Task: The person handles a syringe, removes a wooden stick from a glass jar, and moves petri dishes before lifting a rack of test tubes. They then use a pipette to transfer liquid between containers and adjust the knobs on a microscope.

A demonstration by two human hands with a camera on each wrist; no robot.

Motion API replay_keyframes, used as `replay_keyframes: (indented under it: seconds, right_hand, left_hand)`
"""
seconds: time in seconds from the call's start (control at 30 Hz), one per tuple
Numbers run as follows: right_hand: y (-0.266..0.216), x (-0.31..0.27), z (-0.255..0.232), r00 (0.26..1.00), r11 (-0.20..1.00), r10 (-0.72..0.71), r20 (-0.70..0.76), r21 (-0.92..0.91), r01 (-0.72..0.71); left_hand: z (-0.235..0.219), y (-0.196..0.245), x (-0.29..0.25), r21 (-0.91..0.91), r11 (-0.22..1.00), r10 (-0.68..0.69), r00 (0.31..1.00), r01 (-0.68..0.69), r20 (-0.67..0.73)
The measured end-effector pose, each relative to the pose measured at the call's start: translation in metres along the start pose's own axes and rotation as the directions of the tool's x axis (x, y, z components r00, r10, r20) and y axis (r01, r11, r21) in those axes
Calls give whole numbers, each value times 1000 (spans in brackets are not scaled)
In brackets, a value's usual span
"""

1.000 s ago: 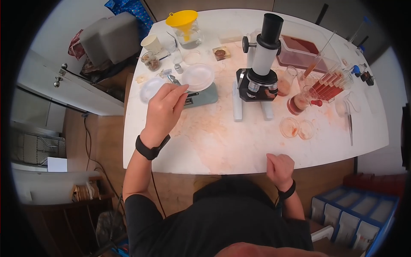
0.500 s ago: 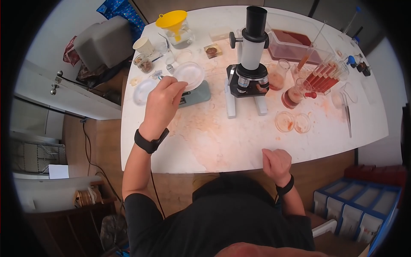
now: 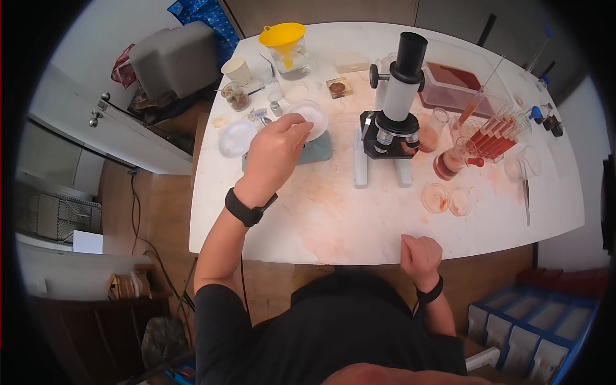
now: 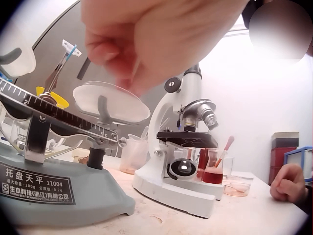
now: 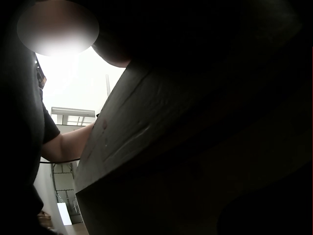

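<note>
My left hand reaches over the right-hand pan of a grey-green tray balance, fingertips pinched together close above its rim. Between thumb and fingers a thin pale piece shows in the left wrist view; it is too small to make out. The balance's graduated beam lies below and to the left of that hand. Its other white pan stands left of the wrist. My right hand rests at the table's front edge with loosely curled fingers, holding nothing.
A microscope stands right of the balance. Beyond it are a flask of red liquid, a rack of red-filled test tubes and petri dishes. A yellow funnel, paper cup and glass jar stand behind the balance.
My left hand has moved to the right, from the near left edge of the right-hand pan to over it. The head view has shifted. My right hand has stayed in place.
</note>
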State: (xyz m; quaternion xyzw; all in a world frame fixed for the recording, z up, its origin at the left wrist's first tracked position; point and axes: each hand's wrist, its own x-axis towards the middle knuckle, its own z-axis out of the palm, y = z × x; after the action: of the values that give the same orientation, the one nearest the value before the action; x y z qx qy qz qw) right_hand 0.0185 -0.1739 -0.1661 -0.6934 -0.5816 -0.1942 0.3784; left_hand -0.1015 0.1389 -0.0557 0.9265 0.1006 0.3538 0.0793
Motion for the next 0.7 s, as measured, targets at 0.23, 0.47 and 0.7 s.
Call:
replay_keyframes:
  seconds: [0.23, 0.47, 0.7]
  right_hand:
    - [0, 0, 0, 1000, 1000, -4, 6, -17, 4]
    - [-1, 2, -1, 1000, 1000, -4, 11, -7, 4]
    - [-1, 1, -1, 1000, 1000, -4, 18, -7, 4]
  left_hand:
    - [-3, 5, 6, 148, 989, -11, 991, -9, 135]
    - [-2, 7, 6, 171, 985, 14, 994, -33, 112]
    - [0, 4, 5, 187, 980, 44, 994, -63, 103]
